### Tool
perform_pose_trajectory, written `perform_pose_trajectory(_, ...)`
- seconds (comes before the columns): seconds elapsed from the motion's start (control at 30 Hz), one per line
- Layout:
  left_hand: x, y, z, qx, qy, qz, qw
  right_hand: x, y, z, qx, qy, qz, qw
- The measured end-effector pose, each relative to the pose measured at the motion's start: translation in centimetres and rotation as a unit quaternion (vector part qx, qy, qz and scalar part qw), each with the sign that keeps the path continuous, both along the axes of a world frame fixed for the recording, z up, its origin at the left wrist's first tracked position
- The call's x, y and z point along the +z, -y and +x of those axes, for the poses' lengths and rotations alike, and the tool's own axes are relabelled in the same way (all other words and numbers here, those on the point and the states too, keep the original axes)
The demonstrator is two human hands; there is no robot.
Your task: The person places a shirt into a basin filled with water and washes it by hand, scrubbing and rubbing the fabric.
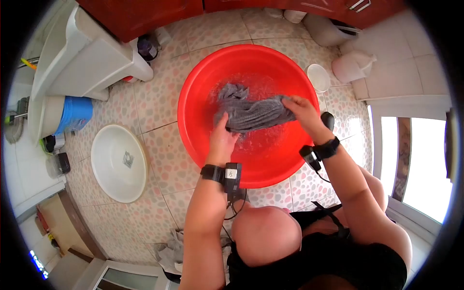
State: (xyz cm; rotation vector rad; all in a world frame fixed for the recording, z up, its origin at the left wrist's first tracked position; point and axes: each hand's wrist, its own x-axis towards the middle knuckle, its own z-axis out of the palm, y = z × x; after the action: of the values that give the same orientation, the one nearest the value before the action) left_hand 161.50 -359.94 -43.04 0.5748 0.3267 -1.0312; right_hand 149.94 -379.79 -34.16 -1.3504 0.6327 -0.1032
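Observation:
A wet grey cloth [258, 115] is stretched between my two hands over a large red basin [195, 145]. My right hand [305, 115] is closed on its right end. Nearer the left end, my left hand [223, 140] grips the lower edge, thumb on top and most of the fingers hidden beneath. A bunched part of the cloth trails to the upper left, low in the basin. Bubbly water [263, 150] lies in the bottom of the basin. Each wrist wears a black strap with a small box on it.
A white basin [108, 169] stands on the tiled floor to the left. Beyond the red basin's right rim are a small white bowl [318, 78] and a pale jug [352, 66]. A blue bucket [75, 115] sits at far left, and crumpled fabric [170, 253] lies near my body.

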Motion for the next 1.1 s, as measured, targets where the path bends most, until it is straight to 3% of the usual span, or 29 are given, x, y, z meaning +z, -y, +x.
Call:
perform_pose_trajectory(0.07,-0.6,-1.1,-0.6,-0.037,-0.005,0.203,0.979,-6.6,1.4,-1.5,0.023,-0.184,-0.138,0.973)
perform_pose_trajectory(0.13,-1.3,-1.3,-1.5,-0.051,-0.034,0.247,0.967,-11.5,1.3,-2.3,0.027,-0.205,-0.158,0.965)
perform_pose_trajectory(0.2,-2.6,-1.3,-2.1,-0.064,-0.064,0.291,0.952,-12.8,1.2,-2.4,0.033,-0.227,-0.177,0.957)
perform_pose_trajectory(0.27,-4.8,-1.5,-2.5,-0.108,-0.089,0.319,0.937,-13.1,0.6,-1.7,0.178,-0.308,-0.377,0.855)
perform_pose_trajectory(0.3,-6.3,-1.7,-2.8,-0.111,-0.090,0.321,0.936,-13.4,0.0,-1.5,0.178,-0.310,-0.374,0.856)
perform_pose_trajectory(0.37,-8.8,-2.2,-3.6,-0.067,-0.071,0.309,0.946,-13.7,-1.4,-1.3,0.236,-0.279,-0.530,0.766)
perform_pose_trajectory(0.4,-8.8,-2.2,-4.2,-0.067,-0.073,0.312,0.945,-13.8,-1.7,-1.0,0.237,-0.279,-0.527,0.767)
perform_pose_trajectory(0.47,-7.8,-1.3,-6.2,-0.003,-0.148,0.318,0.937,-13.9,-1.9,0.0,0.395,-0.211,-0.605,0.658)
perform_pose_trajectory(0.5,-5.6,-0.5,-6.5,-0.006,-0.188,0.307,0.933,-13.9,-1.8,0.7,0.396,-0.210,-0.604,0.659)
perform_pose_trajectory(0.57,-8.8,-0.1,-7.5,-0.049,-0.249,0.270,0.929,-13.6,-1.9,2.0,0.373,-0.367,-0.409,0.748)
perform_pose_trajectory(0.6,-10.0,0.1,-8.0,-0.091,-0.307,0.226,0.920,-14.4,-2.7,2.0,0.378,-0.367,-0.408,0.746)
perform_pose_trajectory(0.67,-10.0,1.2,-8.0,-0.108,-0.311,0.204,0.922,-16.1,-4.6,1.8,0.237,-0.453,-0.378,0.772)
perform_pose_trajectory(0.7,-9.9,1.9,-7.9,-0.130,-0.311,0.182,0.924,-15.5,-5.2,1.2,0.244,-0.451,-0.385,0.768)
perform_pose_trajectory(0.77,-8.6,2.5,-6.9,-0.125,-0.272,0.186,0.936,-12.9,-6.5,-0.2,0.157,-0.230,-0.264,0.923)
perform_pose_trajectory(0.8,-7.5,2.6,-6.6,-0.128,-0.227,0.198,0.945,-11.8,-7.0,-0.5,0.168,-0.229,-0.267,0.921)
perform_pose_trajectory(0.83,-5.9,2.8,-6.6,-0.064,-0.196,0.100,0.973,-10.6,-7.5,-0.8,0.151,-0.176,-0.248,0.941)
perform_pose_trajectory(0.87,-6.4,2.4,-6.8,-0.057,-0.199,0.100,0.973,-9.3,-8.1,-1.0,0.130,-0.122,-0.225,0.958)
perform_pose_trajectory(0.93,-7.0,2.1,-6.5,-0.080,-0.162,0.005,0.984,-7.9,-9.1,-1.0,0.134,-0.167,-0.181,0.960)
perform_pose_trajectory(1.03,-5.6,2.4,-6.3,-0.061,-0.225,0.033,0.972,-8.4,-9.9,-0.6,0.155,-0.147,-0.277,0.937)
perform_pose_trajectory(1.1,-7.5,3.1,-6.7,-0.031,-0.172,0.062,0.983,-8.9,-10.2,0.3,0.146,-0.130,-0.437,0.878)
